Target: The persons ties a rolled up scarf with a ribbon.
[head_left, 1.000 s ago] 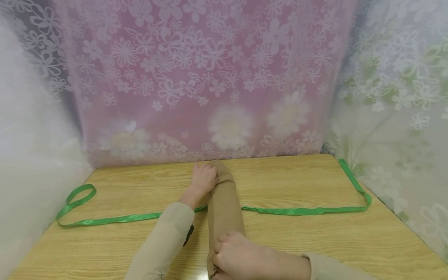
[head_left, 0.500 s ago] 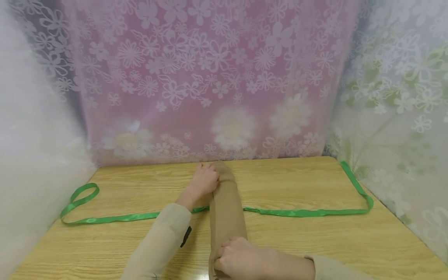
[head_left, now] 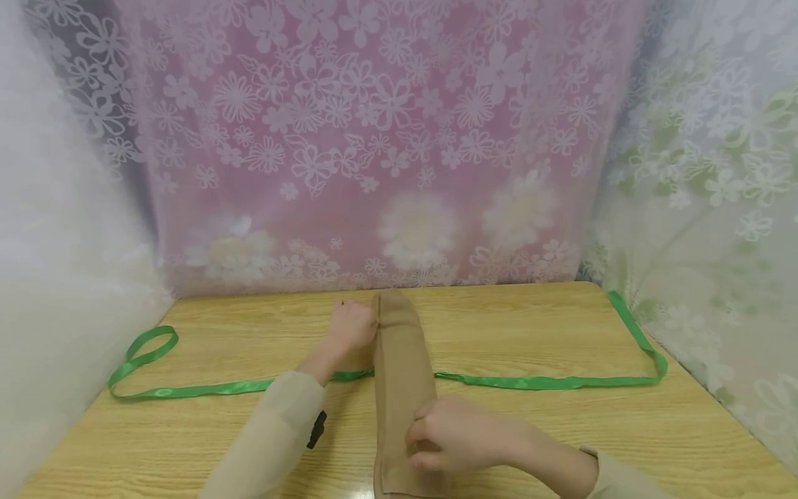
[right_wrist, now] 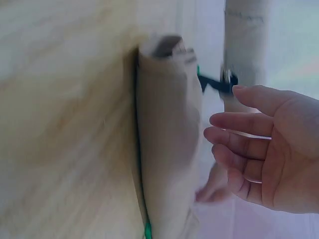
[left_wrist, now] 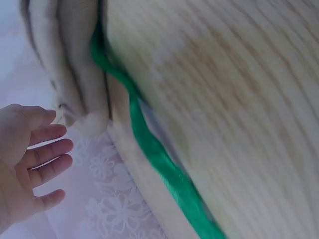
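Note:
A rolled brown cloth lies lengthwise down the middle of the table, over a green ribbon. Beside its far left edge is my left hand. In the left wrist view, the left hand's fingers are spread and loosely bent, with nothing between them. My right hand hovers over the near part of the roll. Seen from the right wrist, the right hand has its fingers relaxed and apart from the cloth roll, whose hollow end shows.
The green ribbon loops at the left side of the wooden table and bends back along the right edge. A pink flowered curtain hangs behind the table, with pale sheets on both sides. A black strap shows under the left sleeve.
My left hand has come off the roll's far end and moved left. The right hand has let go of the near end and risen slightly to the right, its fingers loosening.

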The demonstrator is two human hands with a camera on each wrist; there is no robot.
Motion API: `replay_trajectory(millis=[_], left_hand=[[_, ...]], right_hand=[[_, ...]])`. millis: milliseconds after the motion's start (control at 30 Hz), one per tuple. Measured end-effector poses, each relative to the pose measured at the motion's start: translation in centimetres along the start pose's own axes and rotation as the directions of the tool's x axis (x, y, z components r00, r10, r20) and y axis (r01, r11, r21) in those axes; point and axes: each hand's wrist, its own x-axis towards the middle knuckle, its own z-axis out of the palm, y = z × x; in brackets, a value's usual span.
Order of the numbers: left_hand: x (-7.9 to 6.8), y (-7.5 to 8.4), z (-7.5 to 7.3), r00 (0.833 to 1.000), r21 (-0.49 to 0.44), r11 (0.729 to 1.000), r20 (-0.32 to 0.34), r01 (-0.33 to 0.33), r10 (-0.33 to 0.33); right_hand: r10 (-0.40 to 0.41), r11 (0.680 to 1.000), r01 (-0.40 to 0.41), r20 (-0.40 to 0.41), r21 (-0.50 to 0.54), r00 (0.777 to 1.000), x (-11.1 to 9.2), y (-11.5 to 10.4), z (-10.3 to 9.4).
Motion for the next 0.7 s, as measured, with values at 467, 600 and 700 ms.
replay_trajectory(millis=[467,600,700], left_hand=[[-4.0,-2.1,-1.5,0.996,-0.047,0.999,0.091,0.014,-0.01],[-5.1,-2.0,-1.5,0.991,-0.036,0.999,0.129,-0.026,0.031],[-5.6,-1.7,-1.3,0.985,-0.038,0.998,0.164,-0.05,0.056]], right_hand=[[0.311,0.95,-0.309,-0.127,0.037,0.942,-1.9,4.4,-1.4],[0.368,0.93,-0.368,-0.13,0.029,0.921,-2.1,5.3,-1.2],[0.391,0.92,-0.389,-0.125,0.041,0.912,-2.1,5.9,-1.0]])
